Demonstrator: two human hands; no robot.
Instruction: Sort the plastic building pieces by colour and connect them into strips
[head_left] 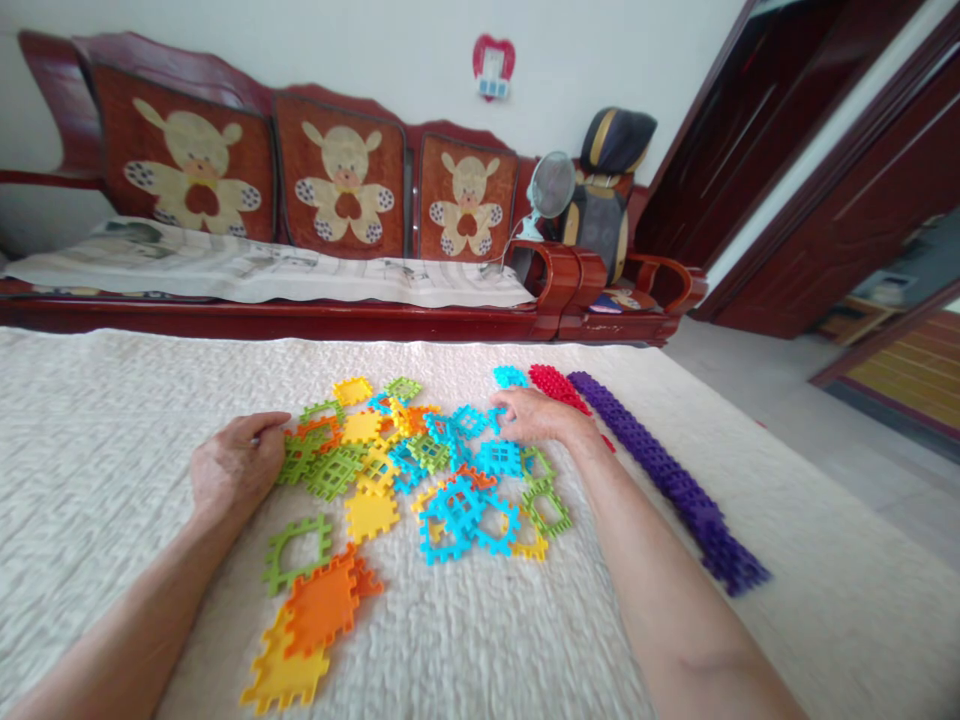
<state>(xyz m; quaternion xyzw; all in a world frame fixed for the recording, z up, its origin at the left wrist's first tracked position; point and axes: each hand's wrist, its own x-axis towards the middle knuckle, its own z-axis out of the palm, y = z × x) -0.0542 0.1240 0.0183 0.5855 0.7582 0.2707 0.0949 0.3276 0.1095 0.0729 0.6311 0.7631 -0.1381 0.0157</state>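
Note:
A loose pile of notched plastic building tiles lies on the pale quilted cover. My right hand [531,414] pinches a small blue tile [495,421] at the pile's right edge. Just below it lies a blue window tile [501,458], and nearer me are overlapping blue frame tiles [459,505]. My left hand [236,462] rests at the pile's left edge beside green tiles [330,470], index finger stretched and apart from the thumb; no tile shows in it. Yellow tiles [373,515] sit mid-pile. Closer to me, an orange tile [322,602] overlaps a yellow tile [283,668].
To the right, a long row of purple tiles [667,470] lies beside a shorter red row [559,387]. A few blue tiles [510,376] are at the red row's far end. Beyond the covered surface [112,450] stand a wooden sofa [300,318] and a fan [551,187].

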